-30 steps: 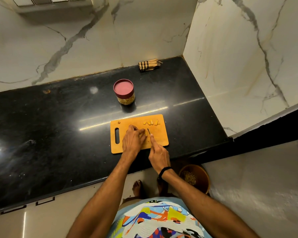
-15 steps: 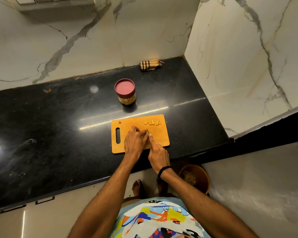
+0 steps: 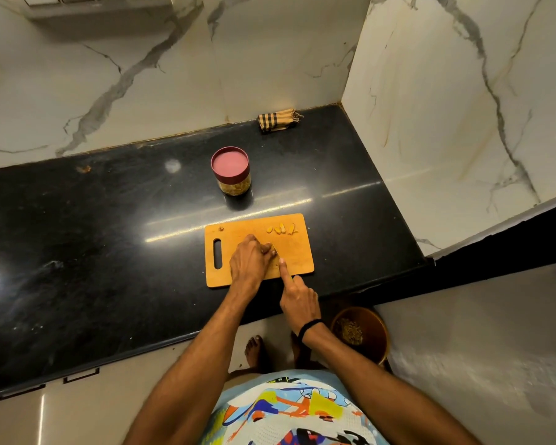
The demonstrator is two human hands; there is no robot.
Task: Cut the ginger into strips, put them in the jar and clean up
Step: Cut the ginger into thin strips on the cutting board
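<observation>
Over the last second little had moved on the orange cutting board: the two hands had drawn closer together, and the blade that had stood clear beyond the right forefinger a second before was now down against the ginger and mostly hidden, which I took for another stroke of slicing in progress. The left hand lay curled over the ginger near the middle of the board, fingertips pinning it. The right hand was wrapped around the knife, with its forefinger laid straight along the spine. The cut strips at the far right edge of the board looked no more numerous than before, so cutting seemed far from finished. The jar stood on the black counter beyond the board with its pink lid on, so nothing had gone in yet. A striped cloth lay by the far wall. I could read no brand or writing on the jar, the board or the person's patterned shirt.
</observation>
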